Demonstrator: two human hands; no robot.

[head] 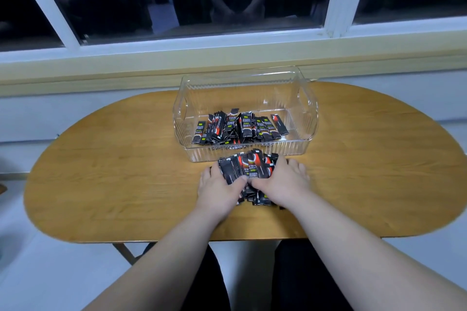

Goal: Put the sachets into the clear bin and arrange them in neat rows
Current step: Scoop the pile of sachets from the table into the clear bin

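Note:
A clear ribbed plastic bin [307, 111] stands on the oval wooden table, near its far edge. Inside it lie several black-and-red sachets [237, 127], loosely side by side along the near wall. Just in front of the bin sits a pile of the same sachets [249, 168] on the table. My left hand [218, 188] grips the pile from its left side, thumb over the top. My right hand [284, 182] grips it from the right, thumb meeting the left thumb. Part of the pile is hidden under both hands.
The wooden table [113, 174] stands against a wall below a dark window with a white frame [202, 40]. My legs in dark trousers show under the near table edge [252, 238]. A pale floor lies on either side.

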